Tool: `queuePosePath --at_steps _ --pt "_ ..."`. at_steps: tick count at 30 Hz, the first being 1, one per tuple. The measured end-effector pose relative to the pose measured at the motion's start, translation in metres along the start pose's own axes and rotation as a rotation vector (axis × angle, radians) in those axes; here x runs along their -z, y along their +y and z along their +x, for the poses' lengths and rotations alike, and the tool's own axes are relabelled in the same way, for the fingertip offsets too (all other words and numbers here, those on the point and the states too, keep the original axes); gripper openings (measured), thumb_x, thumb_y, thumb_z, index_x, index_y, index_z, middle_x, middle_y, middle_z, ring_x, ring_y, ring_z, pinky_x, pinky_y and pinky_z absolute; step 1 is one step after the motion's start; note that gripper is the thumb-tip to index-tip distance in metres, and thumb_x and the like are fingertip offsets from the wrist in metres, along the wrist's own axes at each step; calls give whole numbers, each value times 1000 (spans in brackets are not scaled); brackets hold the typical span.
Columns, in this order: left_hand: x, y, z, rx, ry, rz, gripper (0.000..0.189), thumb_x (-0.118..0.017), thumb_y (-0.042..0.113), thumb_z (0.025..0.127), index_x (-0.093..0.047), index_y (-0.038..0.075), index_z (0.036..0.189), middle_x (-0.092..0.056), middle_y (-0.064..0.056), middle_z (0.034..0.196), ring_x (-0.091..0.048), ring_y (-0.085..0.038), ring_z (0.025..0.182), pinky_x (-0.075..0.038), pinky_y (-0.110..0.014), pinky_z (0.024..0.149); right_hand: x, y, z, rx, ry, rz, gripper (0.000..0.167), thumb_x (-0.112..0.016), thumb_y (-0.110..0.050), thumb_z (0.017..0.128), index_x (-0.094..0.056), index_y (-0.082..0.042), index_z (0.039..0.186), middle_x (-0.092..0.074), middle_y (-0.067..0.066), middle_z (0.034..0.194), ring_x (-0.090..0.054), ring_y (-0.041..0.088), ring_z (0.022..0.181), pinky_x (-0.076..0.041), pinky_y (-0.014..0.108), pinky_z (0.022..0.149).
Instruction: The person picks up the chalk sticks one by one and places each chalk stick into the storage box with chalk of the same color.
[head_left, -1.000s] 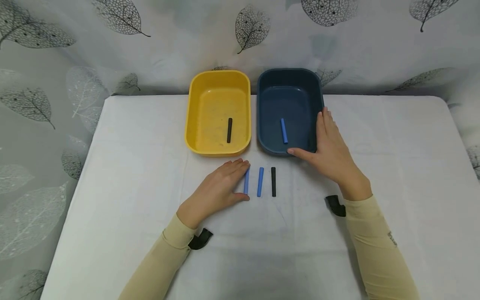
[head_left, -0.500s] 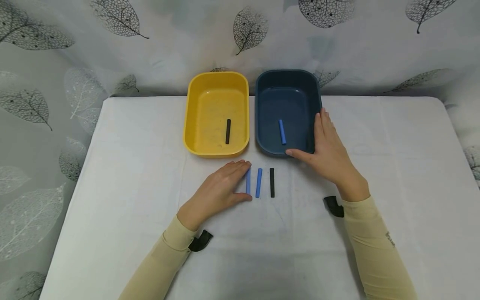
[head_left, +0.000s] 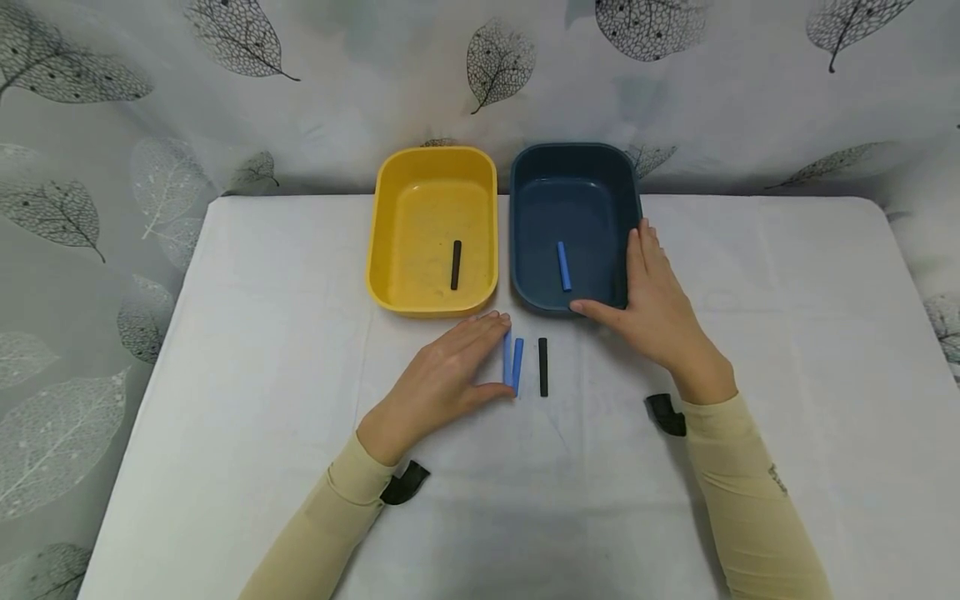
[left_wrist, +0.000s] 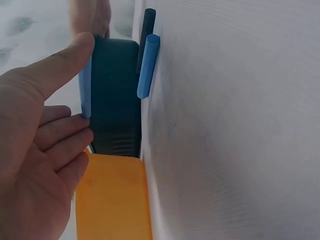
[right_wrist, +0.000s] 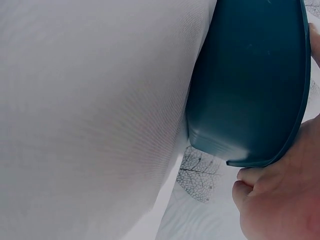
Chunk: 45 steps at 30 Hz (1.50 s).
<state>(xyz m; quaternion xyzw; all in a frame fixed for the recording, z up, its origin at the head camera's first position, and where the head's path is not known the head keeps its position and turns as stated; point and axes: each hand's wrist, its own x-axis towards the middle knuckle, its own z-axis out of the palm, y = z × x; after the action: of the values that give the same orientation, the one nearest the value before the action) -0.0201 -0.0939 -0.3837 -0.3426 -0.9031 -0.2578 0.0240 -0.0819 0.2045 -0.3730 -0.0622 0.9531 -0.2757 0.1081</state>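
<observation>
My left hand (head_left: 442, 375) pinches a slim blue chalk-like stick (left_wrist: 85, 92) between thumb and fingertips, one end at each. In the left wrist view the stick stands clear of the cloth. Just right of it on the cloth lies a second blue stick (head_left: 518, 367), then a black stick (head_left: 543, 367). My right hand (head_left: 663, 317) rests on the near right corner of a dark blue bin (head_left: 576, 200), its fingers straight along the side and the thumb at the front rim. Inside that bin lies another blue stick (head_left: 564, 267).
Left of the blue bin stands a yellow bin (head_left: 420, 208) with a black stick (head_left: 456, 265) in it. Both bins sit at the back of a table with a white cloth (head_left: 262, 333). A leaf-patterned curtain (head_left: 360, 92) hangs behind.
My left hand has moved slightly right and away from me, taking its blue stick up close to the second one. The right hand keeps its place at the bin.
</observation>
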Motion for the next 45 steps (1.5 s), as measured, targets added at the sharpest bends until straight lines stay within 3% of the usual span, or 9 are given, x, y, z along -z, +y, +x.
queuePosePath --at_steps 7,11,22,33,45 --pt "4 5 3 -54 104 18 86 -94 32 78 -57 -3 146 -61 -17 149 -55 -28 144 -40 -38 122 -2 1 0 5 -2 8 126 -69 -66 91 10 -2 165 21 11 174 11 34 164 -7 61 131" --pt "7 5 9 -48 129 11 85 -94 30 79 -56 -3 147 -61 -19 149 -57 -29 142 -41 -39 121 -2 1 0 7 -3 13 126 -69 -66 92 11 -2 165 21 10 174 12 34 164 -7 61 131" --pt "6 -1 27 22 116 -74 83 -90 31 83 -53 -4 149 -57 -18 153 -55 -28 144 -36 -39 125 -1 1 1 8 4 11 126 -68 -67 91 11 -2 165 21 10 174 11 33 164 -9 61 131" --pt "5 -3 47 97 131 -125 82 -88 32 86 -52 -4 150 -58 -18 152 -56 -31 142 -45 -40 119 -1 2 1 8 2 9 126 -69 -66 91 11 -2 165 22 8 174 12 31 164 -8 60 131" --pt "6 -4 68 201 98 -82 81 -84 34 90 -49 -5 152 -53 -21 156 -52 -32 146 -44 -42 119 0 2 1 12 -2 8 126 -68 -66 92 12 -2 164 23 9 174 13 33 163 -8 61 131"
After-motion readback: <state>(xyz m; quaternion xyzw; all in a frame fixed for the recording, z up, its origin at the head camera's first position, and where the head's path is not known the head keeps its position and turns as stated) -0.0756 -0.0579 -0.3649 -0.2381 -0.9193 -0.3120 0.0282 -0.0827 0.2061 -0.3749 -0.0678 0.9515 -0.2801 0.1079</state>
